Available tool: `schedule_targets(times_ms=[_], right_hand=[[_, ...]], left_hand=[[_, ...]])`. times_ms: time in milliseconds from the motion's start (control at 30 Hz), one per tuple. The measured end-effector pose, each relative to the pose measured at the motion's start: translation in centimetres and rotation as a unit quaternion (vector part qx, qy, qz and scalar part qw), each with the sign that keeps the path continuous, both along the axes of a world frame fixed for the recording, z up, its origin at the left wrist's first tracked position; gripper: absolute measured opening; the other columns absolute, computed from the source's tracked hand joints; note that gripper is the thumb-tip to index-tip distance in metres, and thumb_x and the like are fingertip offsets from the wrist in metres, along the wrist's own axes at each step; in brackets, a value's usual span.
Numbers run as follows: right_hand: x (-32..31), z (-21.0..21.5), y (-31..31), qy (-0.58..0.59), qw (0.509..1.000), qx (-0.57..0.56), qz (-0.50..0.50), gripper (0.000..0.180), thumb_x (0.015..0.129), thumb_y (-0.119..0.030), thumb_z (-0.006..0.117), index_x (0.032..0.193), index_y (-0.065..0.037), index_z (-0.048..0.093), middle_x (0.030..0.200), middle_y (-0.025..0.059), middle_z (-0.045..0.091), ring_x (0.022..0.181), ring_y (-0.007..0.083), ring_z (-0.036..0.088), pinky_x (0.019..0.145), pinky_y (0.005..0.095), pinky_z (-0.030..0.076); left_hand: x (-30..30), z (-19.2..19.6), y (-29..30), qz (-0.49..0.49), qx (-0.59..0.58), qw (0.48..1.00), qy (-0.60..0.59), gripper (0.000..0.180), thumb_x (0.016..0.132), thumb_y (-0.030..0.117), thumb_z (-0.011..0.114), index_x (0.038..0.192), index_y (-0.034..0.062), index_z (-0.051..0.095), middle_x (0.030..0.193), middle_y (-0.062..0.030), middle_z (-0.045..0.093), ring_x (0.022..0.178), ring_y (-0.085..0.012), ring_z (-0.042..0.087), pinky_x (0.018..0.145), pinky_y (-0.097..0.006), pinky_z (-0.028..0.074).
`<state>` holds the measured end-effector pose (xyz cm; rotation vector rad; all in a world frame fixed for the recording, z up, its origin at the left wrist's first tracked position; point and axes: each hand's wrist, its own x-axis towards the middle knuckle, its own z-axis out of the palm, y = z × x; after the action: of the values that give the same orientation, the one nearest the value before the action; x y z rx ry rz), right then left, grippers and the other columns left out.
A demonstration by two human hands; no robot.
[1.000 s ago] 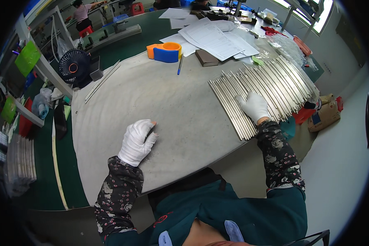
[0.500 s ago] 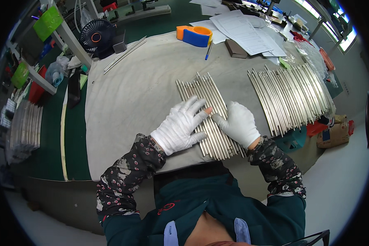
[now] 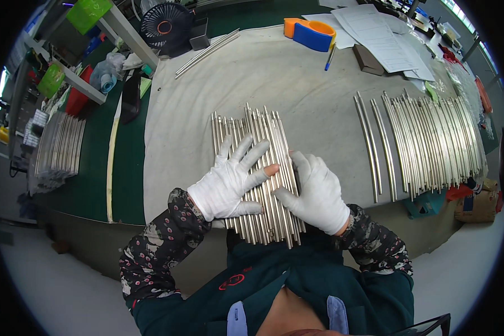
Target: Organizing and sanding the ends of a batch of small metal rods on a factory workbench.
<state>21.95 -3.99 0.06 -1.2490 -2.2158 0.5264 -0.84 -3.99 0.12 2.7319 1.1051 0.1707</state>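
Note:
A row of thin silver metal rods (image 3: pixel 257 126) lies side by side in front of me, their near ends passing the table's front edge. My left hand (image 3: pixel 224 185), in a white glove with one bare fingertip, rests flat on the row's left part with fingers spread. At its right side, my right hand (image 3: pixel 319 193), also in a white glove, has its thumb on top of the rods and its fingers curled at the outer edge. A larger group of similar rods (image 3: pixel 437 145) lies to the right. A few single rods (image 3: pixel 369 145) lie apart, left of that group.
At the back are a black fan (image 3: pixel 164 26), several loose rods (image 3: pixel 207 53), an orange-and-blue tape dispenser (image 3: pixel 311 35), a pen (image 3: pixel 330 57), papers (image 3: pixel 375 39) and a dark block (image 3: pixel 368 60). A grey shelf post (image 3: pixel 131 36) and stacked rods (image 3: pixel 61 145) stand left.
Both hands and the row of rods under them have shifted left and nearer to me. A few rods now lie apart from the right-hand group. The whole view has swung too.

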Motion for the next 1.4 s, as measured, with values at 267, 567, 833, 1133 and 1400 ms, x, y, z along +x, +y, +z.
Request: schedule_targets(times_ms=[267,567,833,1133,1400], right_hand=[[5.0,-0.7,0.8,-0.054,0.996,0.07,0.0,0.067,0.076,-0.031,0.065,0.129,0.005,0.042,0.129,0.025,0.043,0.117,0.0399,0.045,0.095,0.0459,0.038],[8.6,-1.2,2.2,-0.062,0.996,0.046,0.048,0.072,0.084,-0.039,0.058,0.137,0.004,0.034,0.137,0.0321,0.034,0.127,0.0486,0.034,0.104,0.0501,0.031],[8.5,-2.0,2.0,-0.094,0.989,0.091,0.072,0.076,0.085,-0.044,0.057,0.146,-0.011,0.025,0.14,0.0318,0.029,0.128,0.0505,0.032,0.103,0.0523,0.031],[7.9,-1.6,2.2,-0.151,0.977,0.101,0.109,0.071,0.086,-0.05,0.052,0.142,-0.011,0.032,0.143,0.0285,0.028,0.133,0.0462,0.028,0.107,0.054,0.027],[9.4,-1.5,3.0,-0.189,0.971,0.118,0.083,0.064,0.088,-0.05,0.05,0.139,-0.013,0.039,0.142,0.0242,0.034,0.132,0.0439,0.032,0.107,0.0522,0.029]], left_hand=[[5.5,1.2,1.6,-0.039,0.028,0.999,-0.004,0.084,0.074,0.057,0.061,0.145,0.0267,0.026,0.148,-0.0171,0.026,0.134,-0.0439,0.026,0.106,-0.064,0.017],[3.7,1.2,0.6,-0.056,0.019,0.998,-0.02,0.072,0.078,0.053,0.056,0.139,0.0206,0.036,0.144,-0.0178,0.032,0.131,-0.0398,0.032,0.104,-0.06,0.023],[-1.8,1.0,-1.8,-0.002,0.018,0.998,0.064,0.074,0.074,0.05,0.057,0.139,0.0204,0.037,0.146,-0.0182,0.031,0.133,-0.0414,0.03,0.105,-0.059,0.021],[-3.3,0.6,-1.6,0.023,0.031,0.998,0.042,0.076,0.075,0.043,0.062,0.142,0.0216,0.032,0.148,-0.0172,0.026,0.135,-0.0388,0.027,0.11,-0.057,0.016],[3.3,-0.5,2.2,-0.062,0.062,0.993,0.083,0.071,0.089,0.064,0.033,0.147,0.0251,0.023,0.153,-0.0146,0.018,0.14,-0.0359,0.019,0.11,-0.059,0.011]])
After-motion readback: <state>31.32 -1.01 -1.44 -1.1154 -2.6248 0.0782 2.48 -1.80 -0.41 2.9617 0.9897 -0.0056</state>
